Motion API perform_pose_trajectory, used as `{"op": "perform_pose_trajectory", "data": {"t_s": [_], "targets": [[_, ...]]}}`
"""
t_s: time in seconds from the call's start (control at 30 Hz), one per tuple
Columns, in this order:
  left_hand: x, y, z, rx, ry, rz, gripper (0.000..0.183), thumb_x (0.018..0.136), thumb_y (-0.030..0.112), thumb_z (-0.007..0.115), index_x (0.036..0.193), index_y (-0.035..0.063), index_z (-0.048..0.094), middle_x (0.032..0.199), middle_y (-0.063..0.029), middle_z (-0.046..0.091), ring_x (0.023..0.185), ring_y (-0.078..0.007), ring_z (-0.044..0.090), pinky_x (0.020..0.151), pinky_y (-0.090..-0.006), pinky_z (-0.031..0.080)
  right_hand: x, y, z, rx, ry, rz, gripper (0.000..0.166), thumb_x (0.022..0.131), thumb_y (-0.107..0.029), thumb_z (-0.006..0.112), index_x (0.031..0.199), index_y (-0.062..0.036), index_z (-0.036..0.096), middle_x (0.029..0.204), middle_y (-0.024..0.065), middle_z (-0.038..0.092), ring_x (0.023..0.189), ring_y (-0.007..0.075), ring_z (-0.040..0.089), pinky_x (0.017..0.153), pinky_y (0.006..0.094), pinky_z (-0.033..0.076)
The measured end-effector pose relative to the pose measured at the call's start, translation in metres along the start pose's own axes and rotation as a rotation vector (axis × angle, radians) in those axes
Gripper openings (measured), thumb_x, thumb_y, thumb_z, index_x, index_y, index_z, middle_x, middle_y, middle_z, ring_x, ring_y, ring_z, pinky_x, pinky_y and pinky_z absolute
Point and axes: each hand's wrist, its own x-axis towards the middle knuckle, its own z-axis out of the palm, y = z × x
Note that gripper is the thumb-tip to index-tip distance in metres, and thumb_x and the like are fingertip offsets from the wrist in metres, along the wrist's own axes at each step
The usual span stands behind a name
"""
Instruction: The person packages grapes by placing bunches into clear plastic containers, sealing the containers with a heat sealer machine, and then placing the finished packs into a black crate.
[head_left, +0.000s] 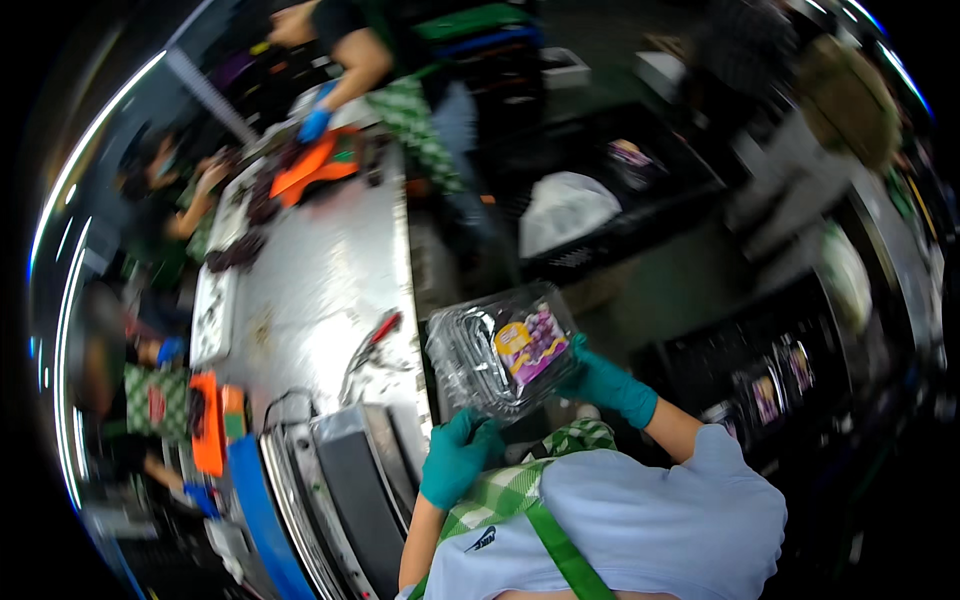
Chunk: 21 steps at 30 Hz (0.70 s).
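Both my hands wear teal gloves and hold a nested stack of clear plastic clamshell containers (469, 360) in front of my body. The top container carries a purple and yellow label with a picture of grapes (531, 343). My left hand (459, 454) grips the near left edge of the stack. At its right side, my right hand (607, 382) closes on the edge. The stack is tilted and lies just right of the metal table's edge.
A metal table (315, 277) bears red-handled scissors (384, 328) and dark grapes (238, 251). Near me stands a grey sealing machine (352, 457). Black crates (615, 232) hold a white bag (570, 210) and labelled packs (766, 397). Several co-workers in blue gloves stand around the table.
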Motion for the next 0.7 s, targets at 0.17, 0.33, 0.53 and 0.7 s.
{"op": "perform_pose_trajectory", "data": {"t_s": [0.17,0.33,0.53,0.7], "targets": [[0.058,0.035,0.114,0.173,-0.468,0.141,0.017,0.083,0.013,0.053,0.093,-0.0006,0.053,0.072,-0.0073,0.060,0.065,-0.0080,0.056,0.057,-0.0242,0.044,-0.138,-0.022,-0.084,0.165,0.246,-0.690,0.021,0.088,-0.031,0.044,0.097,-0.0142,0.051,0.087,0.0030,0.055,0.080,0.0177,0.053,0.084,0.0407,0.042],[0.067,0.040,0.182,0.049,-0.707,0.087,0.029,0.087,0.021,0.049,0.111,0.0039,0.049,0.075,-0.0019,0.058,0.066,-0.0048,0.050,0.058,-0.0186,0.041,-0.231,0.010,-0.147,0.264,0.412,-0.968,0.014,0.080,-0.022,0.054,0.093,-0.0178,0.051,0.095,0.0008,0.052,0.090,0.0184,0.050,0.087,0.0445,0.039],[0.084,0.026,0.202,0.051,-0.702,-0.032,0.025,0.087,0.019,0.048,0.107,0.0029,0.052,0.074,-0.0033,0.058,0.065,-0.0069,0.052,0.056,-0.0198,0.043,-0.308,0.020,-0.238,-0.106,1.278,-0.956,0.019,0.074,-0.017,0.065,0.086,-0.0052,0.055,0.074,0.0000,0.056,0.065,0.0097,0.053,0.060,0.0232,0.045],[0.094,0.023,0.200,0.030,-0.562,-0.079,0.023,0.087,0.016,0.048,0.104,0.0016,0.052,0.077,-0.0043,0.058,0.066,-0.0083,0.053,0.057,-0.0206,0.044,-0.318,-0.048,-0.235,-0.830,1.400,-0.725,0.056,0.065,-0.019,0.072,0.111,0.0023,0.049,0.089,0.0071,0.058,0.077,0.0134,0.054,0.069,0.0253,0.044]]}}
